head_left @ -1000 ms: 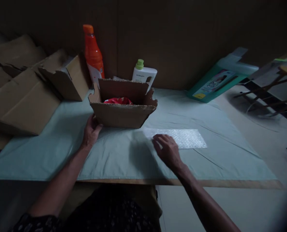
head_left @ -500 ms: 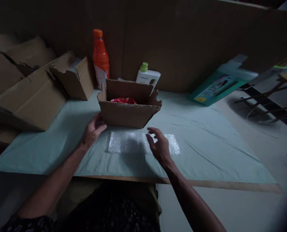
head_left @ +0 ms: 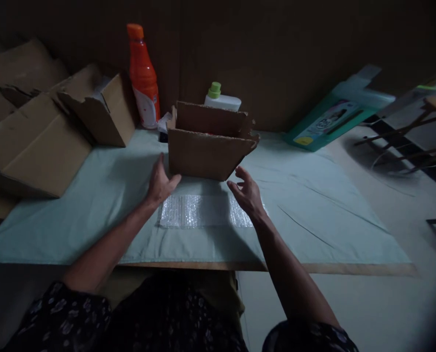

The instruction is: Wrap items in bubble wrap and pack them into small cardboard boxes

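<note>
One seemingly white bottle [head_left: 222, 103] behind carton [head_left: 205, 156]

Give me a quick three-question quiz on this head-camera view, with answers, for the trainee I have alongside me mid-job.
1. True or false: the bubble wrap lies on the pale green cloth, nearer the person than the open cardboard box.

2. Which colour is the cap on the white bottle behind that box?
A. Orange
B. Green
C. Blue

3. Fill the gap: thumb and fingers apart, the right hand has its grip ____.

Key: 1. True. 2. B. 3. Open.
</note>
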The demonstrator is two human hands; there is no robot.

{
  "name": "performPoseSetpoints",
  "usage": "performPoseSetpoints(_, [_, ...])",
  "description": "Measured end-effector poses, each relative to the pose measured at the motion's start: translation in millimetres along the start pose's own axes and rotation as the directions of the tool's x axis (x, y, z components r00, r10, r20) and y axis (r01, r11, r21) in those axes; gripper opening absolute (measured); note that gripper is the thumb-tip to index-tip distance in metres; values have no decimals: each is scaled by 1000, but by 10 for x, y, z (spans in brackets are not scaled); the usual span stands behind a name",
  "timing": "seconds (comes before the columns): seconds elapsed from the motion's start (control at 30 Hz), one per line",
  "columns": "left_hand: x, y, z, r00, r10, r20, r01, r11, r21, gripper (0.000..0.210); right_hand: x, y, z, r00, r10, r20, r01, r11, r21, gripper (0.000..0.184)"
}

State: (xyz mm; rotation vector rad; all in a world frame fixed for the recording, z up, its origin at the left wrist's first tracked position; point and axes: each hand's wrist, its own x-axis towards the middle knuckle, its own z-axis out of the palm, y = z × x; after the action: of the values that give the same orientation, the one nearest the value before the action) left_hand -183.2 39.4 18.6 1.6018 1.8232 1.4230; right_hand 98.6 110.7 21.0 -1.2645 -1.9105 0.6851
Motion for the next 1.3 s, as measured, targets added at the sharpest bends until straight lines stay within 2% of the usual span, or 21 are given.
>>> performPoseSetpoints(0.03, [-140, 50, -6, 999, 45, -26, -43, 994, 99, 83, -119, -20, 23, 999, -35, -27, 33, 998, -50, 57])
performPoseSetpoints(0.07, [-301, 108, -8, 994, 108, 2, -107, 978, 178, 80, -244, -67, 82, 996, -86, -31, 83, 992, -99, 52])
performPoseSetpoints(0.1, [-469, 167, -2, 981, 173, 84, -188, 955, 231, 76, -363, -137, 174, 989, -146, 5, 145, 979, -142, 48])
performPoseSetpoints(0.17, [-775, 257, 26, 922, 236, 307, -327, 899, 292, 70, -558, -304, 404, 954, -240, 179, 275, 939, -206, 46])
performPoseSetpoints(0.23, [-979, 271, 42, 845, 199, 496, -408, 839, 359, 66, -687, -420, 571, 888, -253, 383, 365, 895, -256, 48])
performPoseSetpoints(0.3, [-1062, 207, 11, 797, 118, 593, -448, 774, 448, 63, -795, -395, 541, 843, -214, 493, 406, 854, -324, 49])
performPoseSetpoints(0.37, [-1064, 112, -66, 785, 60, 617, -463, 719, 519, 61, -920, -208, 278, 862, -157, 482, 389, 814, -431, 53])
performPoseSetpoints(0.43, [-1044, 37, -146, 793, 29, 608, -454, 694, 559, 60, -1049, 80, -140, 927, -68, 369, 281, 776, -564, 54])
performPoseSetpoints(0.5, [-1039, 5, -193, 799, 14, 601, -443, 689, 573, 58, -1131, 357, -572, 978, 35, 207, 114, 738, -665, 49])
performPoseSetpoints(0.57, [-1053, 6, -211, 813, 3, 582, -419, 696, 583, 56, -1127, 528, -887, 991, 121, 56, -47, 710, -702, 42])
performPoseSetpoints(0.63, [-1076, 18, -229, 872, -7, 489, -346, 699, 626, 57, -1034, 569, -1019, 991, 137, -8, -104, 712, -694, 39])
performPoseSetpoints(0.7, [-1094, 29, -265, 947, 0, 322, -233, 690, 685, 59, -877, 514, -995, 993, 115, 28, -68, 742, -667, 41])
performPoseSetpoints(0.77, [-1103, 37, -301, 985, 13, 171, -134, 682, 719, 56, -703, 423, -898, 986, 123, 109, -27, 775, -631, 43])
performPoseSetpoints(0.87, [-1099, 56, -290, 998, -32, 53, -15, 712, 702, 31, -524, 317, -782, 970, 164, 179, -25, 802, -597, 31])
performPoseSetpoints(0.97, [-1072, 97, -226, 995, -101, -17, 89, 770, 632, 9, -563, 234, -808, 969, 161, 186, -21, 809, -588, 20])
performPoseSetpoints(1.07, [-980, 163, -252, 993, -120, -8, 101, 793, 600, 5, -895, 64, -924, 974, 164, 156, -64, 862, -503, 34])
performPoseSetpoints(1.17, [-762, 259, -345, 988, -139, 65, 76, 812, 579, 10, -1477, -243, -944, 972, 112, 207, -69, 976, -205, 67])
performPoseSetpoints(1.2, [-663, 301, -352, 986, -137, 95, 59, 820, 570, 13, -1693, -362, -899, 966, 88, 244, -65, 993, -103, 73])
performPoseSetpoints(1.23, [-557, 346, -333, 984, -128, 128, 35, 828, 559, 16, -1901, -480, -827, 957, 71, 280, -70, 997, -14, 71])
performPoseSetpoints(1.3, [-351, 441, -215, 975, -94, 199, -27, 845, 533, 24, -2259, -684, -620, 920, 30, 390, -99, 982, 159, 56])
